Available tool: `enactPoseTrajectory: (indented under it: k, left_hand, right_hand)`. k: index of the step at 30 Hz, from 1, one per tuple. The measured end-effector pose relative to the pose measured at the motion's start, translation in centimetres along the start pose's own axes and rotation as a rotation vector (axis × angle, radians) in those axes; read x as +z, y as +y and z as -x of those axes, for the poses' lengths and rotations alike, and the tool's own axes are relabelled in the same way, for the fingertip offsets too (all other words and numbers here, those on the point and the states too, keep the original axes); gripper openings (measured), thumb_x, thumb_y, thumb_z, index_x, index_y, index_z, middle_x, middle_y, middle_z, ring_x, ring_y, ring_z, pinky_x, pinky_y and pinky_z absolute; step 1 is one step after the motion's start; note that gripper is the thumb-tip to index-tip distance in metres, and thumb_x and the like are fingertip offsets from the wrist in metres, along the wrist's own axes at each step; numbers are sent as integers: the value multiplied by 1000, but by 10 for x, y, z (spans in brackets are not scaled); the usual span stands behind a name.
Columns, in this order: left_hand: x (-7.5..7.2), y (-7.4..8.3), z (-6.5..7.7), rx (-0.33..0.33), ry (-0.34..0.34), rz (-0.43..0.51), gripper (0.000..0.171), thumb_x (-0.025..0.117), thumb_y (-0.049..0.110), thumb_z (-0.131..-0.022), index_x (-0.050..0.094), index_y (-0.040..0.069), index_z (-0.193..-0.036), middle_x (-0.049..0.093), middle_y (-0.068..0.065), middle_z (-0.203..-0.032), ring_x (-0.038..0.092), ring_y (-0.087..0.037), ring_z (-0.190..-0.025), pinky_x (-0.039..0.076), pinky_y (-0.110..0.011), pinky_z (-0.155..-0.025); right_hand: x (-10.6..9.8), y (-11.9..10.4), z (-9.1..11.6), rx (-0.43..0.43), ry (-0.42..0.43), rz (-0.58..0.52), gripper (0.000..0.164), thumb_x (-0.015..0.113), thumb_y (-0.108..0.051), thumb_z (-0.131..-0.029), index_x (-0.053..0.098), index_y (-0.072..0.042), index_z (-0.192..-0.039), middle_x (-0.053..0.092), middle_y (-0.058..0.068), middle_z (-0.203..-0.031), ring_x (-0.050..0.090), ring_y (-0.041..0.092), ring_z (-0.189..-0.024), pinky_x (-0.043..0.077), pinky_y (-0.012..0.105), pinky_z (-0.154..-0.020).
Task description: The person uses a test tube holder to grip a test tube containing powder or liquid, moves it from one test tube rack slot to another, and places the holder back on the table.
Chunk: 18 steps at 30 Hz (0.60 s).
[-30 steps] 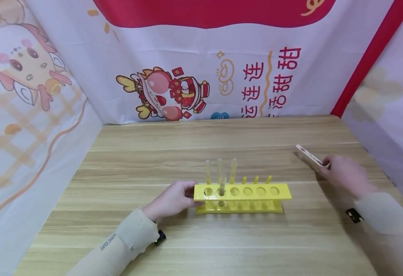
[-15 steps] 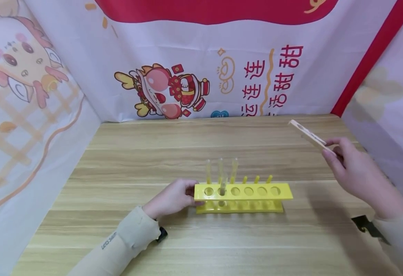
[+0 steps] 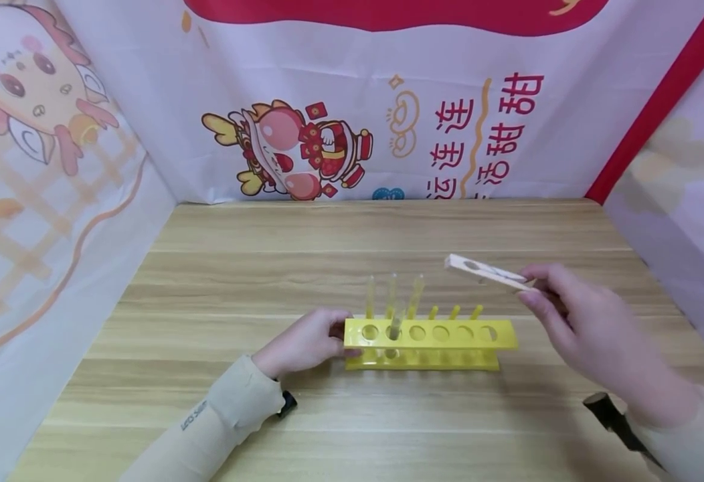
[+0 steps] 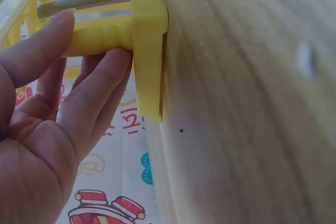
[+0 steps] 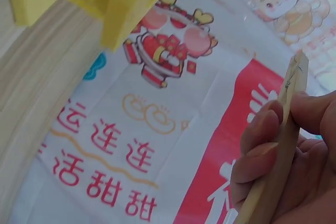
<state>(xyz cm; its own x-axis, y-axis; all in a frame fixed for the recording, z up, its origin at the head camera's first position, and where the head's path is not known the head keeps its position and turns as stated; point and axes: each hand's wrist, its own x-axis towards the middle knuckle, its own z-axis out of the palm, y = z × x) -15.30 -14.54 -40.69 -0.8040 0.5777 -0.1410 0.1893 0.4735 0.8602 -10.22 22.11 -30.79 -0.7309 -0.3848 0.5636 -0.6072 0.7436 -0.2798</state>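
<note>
A yellow test tube rack stands on the wooden table. My left hand holds it at its left end; in the left wrist view the thumb and fingers wrap the rack's ribbed end post. One clear test tube sits in the second hole from the left, with a darker lower part. Behind the rack, three more tubes stand on its rear pegs. Above and right of the rack, my right hand grips a wooden test tube clamp by its rear part, its front end pointing left.
Bare pegs rise at the rack's back right. A printed white cloth with red writing hangs behind the table, and more cloth lines both sides. A black strap is on the right wrist.
My right hand has lifted the test tube clamp off the right of the table and carried it left towards the rack. My left hand stays on the rack's end.
</note>
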Motion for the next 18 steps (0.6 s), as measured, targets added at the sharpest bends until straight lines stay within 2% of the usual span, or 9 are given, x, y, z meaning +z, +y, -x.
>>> enactPoseTrajectory:
  k: [3, 8, 15, 18]
  left_hand:
    - [0, 0, 0, 9, 1, -3, 19, 79, 10, -85, 71, 14, -102, 70, 8, -94, 64, -14, -86, 51, -32, -79]
    - [1, 0, -1, 22, 5, -15, 18, 79, 10, -84, 71, 13, -100, 70, 7, -92, 63, -14, -85, 50, -32, -78]
    - [1, 0, -1, 16, 10, -12, 16, 79, 10, -84, 70, 14, -97, 69, 7, -91, 62, -14, -83, 50, -32, -77]
    - [1, 0, -1, 19, 11, -10, 16, 79, 9, -84, 70, 13, -96, 69, 6, -90, 62, -15, -83, 50, -33, -77]
  right_hand:
    - [6, -7, -2, -63, 21, -20, 21, 62, -24, -100, 63, -4, -108, 45, -12, -71, 37, 0, -56, 33, 15, -51]
    - [19, -16, -5, -114, 70, -21, 48, 43, -49, -103, 65, -6, -102, 54, -10, -72, 41, 1, -56, 37, 16, -51]
    - [34, -20, -8, -129, 118, 1, 48, 43, -49, -103, 65, -8, -90, 61, -6, -71, 44, 2, -55, 41, 21, -48]
    - [39, -20, -9, -123, 112, -7, 47, 44, -48, -103, 65, -8, -88, 62, -5, -72, 47, 4, -55, 44, 23, -49]
